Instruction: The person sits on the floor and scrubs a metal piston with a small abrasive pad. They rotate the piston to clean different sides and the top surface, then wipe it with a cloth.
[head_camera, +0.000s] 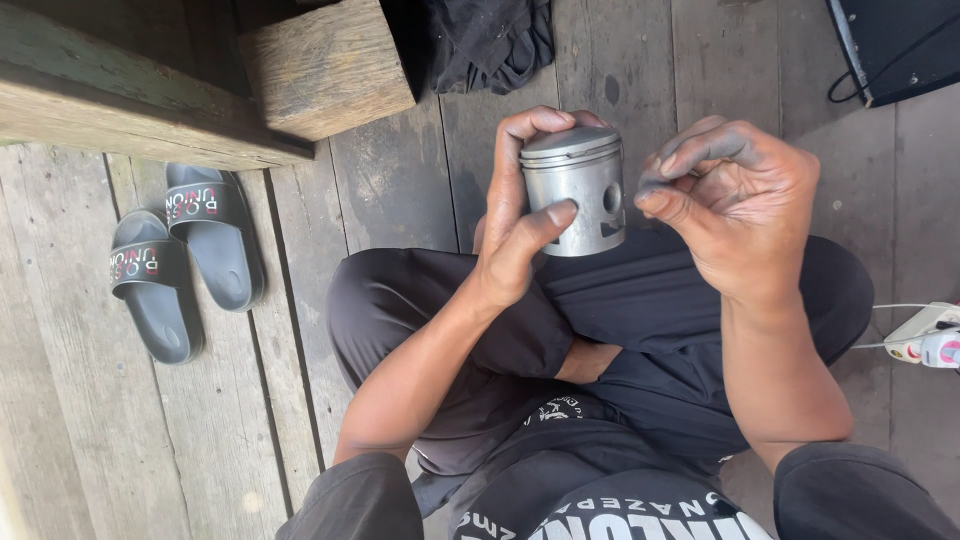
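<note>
While the left hand (520, 215) grips the metal piston (575, 190), greasy right hand (735, 200) fingertips pinched beside it could slip, dropping it.

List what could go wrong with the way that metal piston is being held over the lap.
1. The left hand alone grips the piston, thumb on its skirt, fingers behind; it might slip and drop onto the lap or the plank floor.
2. The right hand has dark, grimy fingertips pinched near the side hole; grime could get onto the piston, or make any grip slippery.
</note>
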